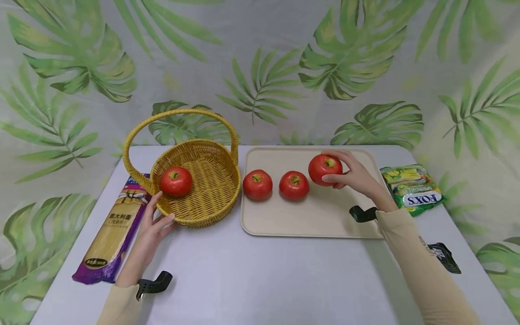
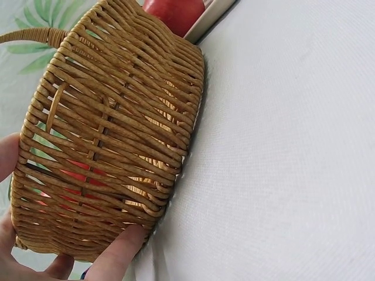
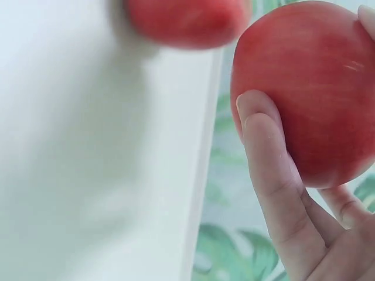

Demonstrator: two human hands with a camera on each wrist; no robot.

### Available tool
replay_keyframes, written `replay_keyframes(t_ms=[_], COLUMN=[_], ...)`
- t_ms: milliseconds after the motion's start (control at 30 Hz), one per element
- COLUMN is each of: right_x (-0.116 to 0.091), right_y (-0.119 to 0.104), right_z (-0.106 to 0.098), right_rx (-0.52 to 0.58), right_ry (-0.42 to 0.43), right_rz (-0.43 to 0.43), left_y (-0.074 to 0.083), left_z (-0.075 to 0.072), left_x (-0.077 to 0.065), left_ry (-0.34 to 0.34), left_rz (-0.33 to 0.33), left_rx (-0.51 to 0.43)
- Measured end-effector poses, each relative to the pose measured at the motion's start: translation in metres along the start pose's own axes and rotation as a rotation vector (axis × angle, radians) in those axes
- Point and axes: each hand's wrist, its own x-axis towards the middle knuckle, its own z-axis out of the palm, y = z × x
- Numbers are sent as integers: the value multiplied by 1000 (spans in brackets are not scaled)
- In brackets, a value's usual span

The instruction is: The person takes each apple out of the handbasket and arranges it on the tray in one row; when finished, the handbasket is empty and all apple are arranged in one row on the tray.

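Note:
My right hand (image 1: 355,176) grips a red apple (image 1: 324,169) over the right half of the beige tray (image 1: 276,221), thumb and fingers round its sides. The right wrist view shows this apple (image 3: 310,93) close up, with fingers (image 3: 272,170) against it. Two more red apples, one at left (image 1: 257,185) and one at middle (image 1: 294,185), sit on the tray. My left hand (image 1: 148,234) holds the yellow wicker basket (image 1: 215,216) at its front left, fingers spread on the outer wall (image 2: 117,117). Inside the basket, at its left, lies another red apple (image 1: 176,181).
Left of the basket lies a purple-edged pack of spaghetti (image 1: 115,225), partly behind the left hand. A green FOXS bag (image 1: 414,187) is right of the tray, and a small black packet (image 1: 444,257) lies nearer the right edge. The basket's tall handle (image 1: 178,113) arches above it.

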Motion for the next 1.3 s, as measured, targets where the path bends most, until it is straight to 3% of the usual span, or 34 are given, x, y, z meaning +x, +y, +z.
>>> replay_keyframes(t_ms=[367, 867, 967, 1200, 1300], right_x=[-29, -20, -19, -15, -14], right_y=[32, 51, 51, 52, 52], right_z=[-17, 7, 7, 4, 2], right_rx=[-60, -199, -195, -27, -4], right_ry=[42, 8, -17, -129, -149], right_rz=[48, 31, 34, 114, 123], left_y=[-1, 1, 0, -2, -2], left_z=[-1, 1, 1, 0, 0], left_x=[-1, -1, -2, -4, -3], left_ry=[-13, 7, 6, 6, 1], left_rz=[25, 4, 9, 24, 25], left_rx=[-2, 11, 21, 32, 21])
